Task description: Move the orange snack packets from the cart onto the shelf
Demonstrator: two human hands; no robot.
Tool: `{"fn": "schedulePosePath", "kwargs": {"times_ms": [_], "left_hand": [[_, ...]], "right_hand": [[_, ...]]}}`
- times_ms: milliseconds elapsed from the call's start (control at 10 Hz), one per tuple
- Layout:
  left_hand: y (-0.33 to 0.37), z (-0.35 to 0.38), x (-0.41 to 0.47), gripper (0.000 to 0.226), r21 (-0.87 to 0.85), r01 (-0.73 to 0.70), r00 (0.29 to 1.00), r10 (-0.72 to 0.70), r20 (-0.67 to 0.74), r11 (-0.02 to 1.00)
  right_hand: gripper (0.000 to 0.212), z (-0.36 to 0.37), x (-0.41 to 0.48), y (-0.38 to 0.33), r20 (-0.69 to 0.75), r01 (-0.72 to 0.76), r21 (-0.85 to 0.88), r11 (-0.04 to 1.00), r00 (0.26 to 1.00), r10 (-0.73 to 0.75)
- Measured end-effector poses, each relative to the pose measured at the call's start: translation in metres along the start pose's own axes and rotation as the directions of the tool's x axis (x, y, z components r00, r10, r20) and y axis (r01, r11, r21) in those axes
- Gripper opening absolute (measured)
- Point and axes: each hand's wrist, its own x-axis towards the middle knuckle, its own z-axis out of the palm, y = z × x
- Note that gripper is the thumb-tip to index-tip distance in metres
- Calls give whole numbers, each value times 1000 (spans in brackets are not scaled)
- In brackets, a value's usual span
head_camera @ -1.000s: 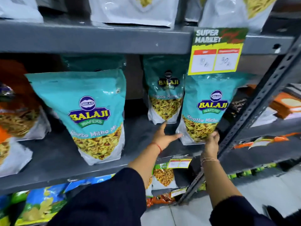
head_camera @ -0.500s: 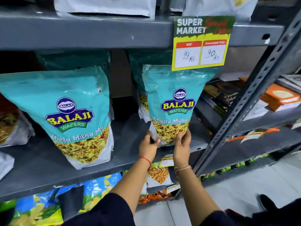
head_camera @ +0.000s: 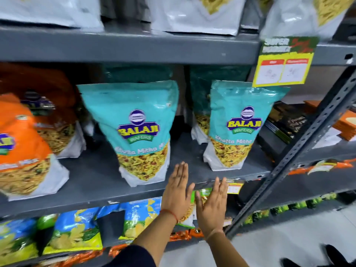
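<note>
Presently both hands, left hand (head_camera: 178,191) and right hand (head_camera: 212,204), hold nothing, fingers straight and together, near the shelf (head_camera: 92,182) edge; a careless sweep could topple the upright teal packet (head_camera: 138,132).

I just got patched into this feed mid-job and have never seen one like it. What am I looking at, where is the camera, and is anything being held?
There is no machine: a person works with two bare hands, and the single picture comes from a wide-angle camera on their head, looking forward and down. The left hand, with a red thread at the wrist, and the right hand are both flat and open at the front edge of the grey metal shelf, holding nothing. On that shelf stand two teal Balaji Khatta Mitha pouches, one in the middle and one on the right, with more teal pouches behind. The orange snack pouches stand at the left. A yellow price card hangs from the shelf above. No cart is in view.
</note>
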Motion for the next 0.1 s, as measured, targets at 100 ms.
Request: {"fn": "schedulePosePath", "kwargs": {"times_ms": [100], "left_hand": [[-39,-44,-36,55,104,-165,980,175,-91,981]], "right_hand": [[82,19,-31,-31,38,154,-95,984,988,-151]]}}
